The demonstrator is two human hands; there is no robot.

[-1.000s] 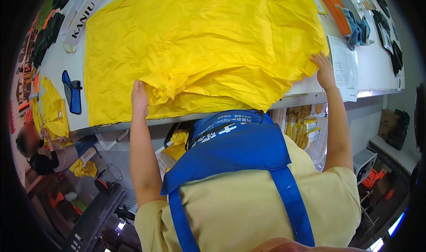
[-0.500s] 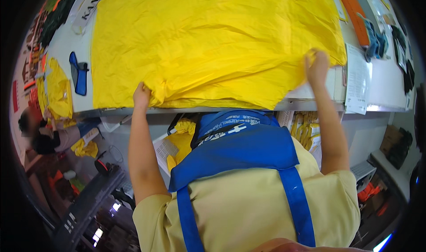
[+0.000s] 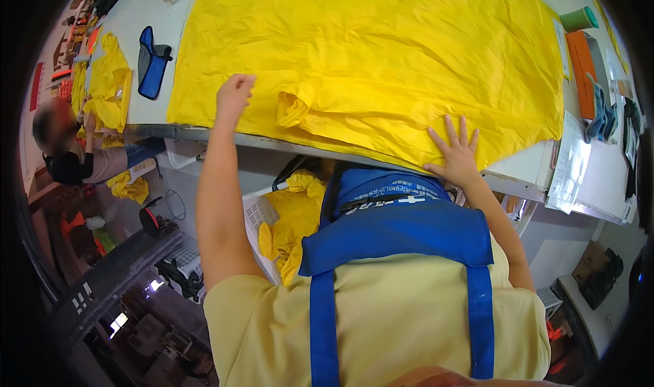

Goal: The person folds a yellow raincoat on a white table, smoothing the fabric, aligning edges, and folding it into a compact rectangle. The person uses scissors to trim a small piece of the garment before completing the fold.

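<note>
A large sheet of thin yellow fabric point(image 3: 381, 53), possibly part of a garment, is spread over the white table. My right hand point(image 3: 456, 154) presses flat on its near edge, fingers spread. My left hand point(image 3: 235, 101) is over the near left part of the fabric, its fingers loosely bent and nothing visible in them. Between the hands, a bunched, tube-like yellow end point(image 3: 293, 109) with an opening stands up from the sheet. Creases run from it toward my right hand.
A blue-and-grey strap-like piece point(image 3: 154, 63) lies left of the fabric. At the right are papers point(image 3: 571, 162), an orange box point(image 3: 581, 74) and a green thread cone point(image 3: 579, 19). Below the table edge, a white basket point(image 3: 253, 227) holds yellow fabric. A co-worker point(image 3: 68, 142) handles yellow fabric at far left.
My left hand has let go of the bunched fabric and moved up and away from it. My right hand has come down from the right edge and flattened on the near edge. The view has shifted.
</note>
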